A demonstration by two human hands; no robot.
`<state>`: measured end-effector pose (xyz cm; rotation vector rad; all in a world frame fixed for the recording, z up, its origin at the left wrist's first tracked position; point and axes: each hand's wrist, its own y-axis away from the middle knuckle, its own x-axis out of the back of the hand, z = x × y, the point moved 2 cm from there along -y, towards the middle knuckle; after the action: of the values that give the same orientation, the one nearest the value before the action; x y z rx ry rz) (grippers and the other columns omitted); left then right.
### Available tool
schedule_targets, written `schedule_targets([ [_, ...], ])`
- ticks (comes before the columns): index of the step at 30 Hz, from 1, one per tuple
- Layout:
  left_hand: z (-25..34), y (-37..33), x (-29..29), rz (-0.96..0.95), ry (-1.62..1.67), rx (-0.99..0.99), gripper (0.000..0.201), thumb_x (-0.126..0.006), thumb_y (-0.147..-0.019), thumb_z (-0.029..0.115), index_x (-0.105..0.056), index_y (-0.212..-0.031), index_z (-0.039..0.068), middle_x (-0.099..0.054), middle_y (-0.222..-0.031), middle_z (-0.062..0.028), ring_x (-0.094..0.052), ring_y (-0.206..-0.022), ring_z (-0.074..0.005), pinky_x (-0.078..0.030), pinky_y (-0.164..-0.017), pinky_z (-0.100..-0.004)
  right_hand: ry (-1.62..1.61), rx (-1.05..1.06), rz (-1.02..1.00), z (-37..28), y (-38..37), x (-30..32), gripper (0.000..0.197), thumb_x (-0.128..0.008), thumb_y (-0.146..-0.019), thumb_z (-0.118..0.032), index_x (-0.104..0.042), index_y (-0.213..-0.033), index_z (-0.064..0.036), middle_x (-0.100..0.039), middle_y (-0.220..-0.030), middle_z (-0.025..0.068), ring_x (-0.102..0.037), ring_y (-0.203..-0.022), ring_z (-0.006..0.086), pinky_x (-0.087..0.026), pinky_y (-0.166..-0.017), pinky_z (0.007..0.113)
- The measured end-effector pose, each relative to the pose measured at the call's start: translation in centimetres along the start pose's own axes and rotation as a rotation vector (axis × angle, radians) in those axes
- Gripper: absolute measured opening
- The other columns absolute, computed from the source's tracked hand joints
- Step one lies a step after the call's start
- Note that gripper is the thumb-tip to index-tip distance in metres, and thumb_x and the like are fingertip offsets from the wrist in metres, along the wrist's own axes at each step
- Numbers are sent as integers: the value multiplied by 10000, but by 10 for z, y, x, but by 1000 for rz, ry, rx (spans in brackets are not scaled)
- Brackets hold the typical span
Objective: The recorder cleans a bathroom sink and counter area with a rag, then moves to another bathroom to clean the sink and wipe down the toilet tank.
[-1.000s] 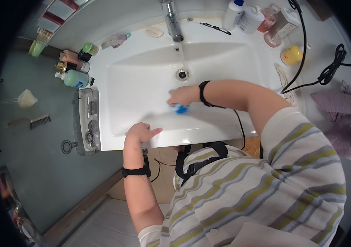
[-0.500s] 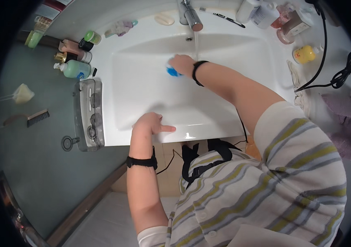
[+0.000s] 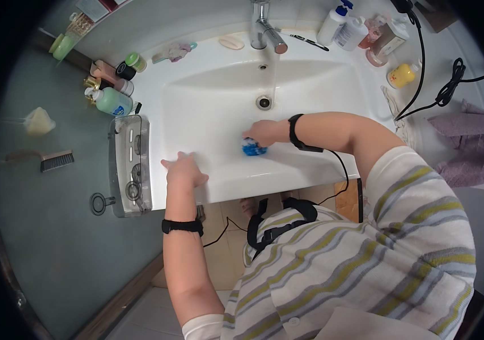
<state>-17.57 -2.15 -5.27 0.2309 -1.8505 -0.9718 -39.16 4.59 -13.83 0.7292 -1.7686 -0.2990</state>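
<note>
My right hand [image 3: 267,134] is closed around a rounded blue-and-white scrubber [image 3: 253,148] and presses it against the floor of the white washbasin [image 3: 210,113]. Its fingers partly cover the scrubber's top. Over by the basin's front left, my left hand [image 3: 186,171] rests with fingers spread and holds nothing. A thin stream of water falls from the chrome faucet [image 3: 269,35] toward the round drain [image 3: 264,102], which lies beyond my right hand.
A clear grey caddy [image 3: 125,164] stands along the basin's left edge. Behind it are a green pump bottle [image 3: 111,102] and small jars. A soap bar [image 3: 231,42], toothbrush [image 3: 310,41], white bottles [image 3: 335,24] and yellow bottle [image 3: 402,75] line the rim; a black cable [image 3: 421,68] hangs right.
My right hand has drawn the scrubber toward me, uncovering the drain. My left hand has shifted a little left, its fingers now spread. The whole view has tilted slightly.
</note>
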Motion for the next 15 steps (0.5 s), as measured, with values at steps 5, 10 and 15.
schedule_targets([
  [5, 3, 18, 8, 123, 11, -69, 901, -693, -596, 371, -272, -1335, 74, -192, -1390, -178, -400, -1175, -324, -249, -1017, -469, -229, 145, 208, -50, -45, 27, 435, -619, -730, -168, -453, -1127, -104, -590, -905, 175, -556, -858, 359, -442, -733, 419],
  [10, -10, 24, 28, 290, 283, 58, 912, -742, -600, 206, -222, -1337, 75, -85, -1399, -235, -519, -1035, -369, -495, -791, -378, -312, 18, 268, -52, -68, 58, 330, -546, -740, -113, -493, -1064, -86, -598, -879, 185, -582, -828, 336, -464, -699, 404],
  [15, -30, 6, 28, 242, 182, 63, 804, -703, -636, 290, -314, -1299, 52, -357, -1255, -311, -571, -965, -324, -492, -780, -356, -343, -218, 633, -14, -99, 80, 277, -501, -769, -127, -501, -1037, -53, -598, -900, 203, -583, -840, 348, -466, -729, 409],
])
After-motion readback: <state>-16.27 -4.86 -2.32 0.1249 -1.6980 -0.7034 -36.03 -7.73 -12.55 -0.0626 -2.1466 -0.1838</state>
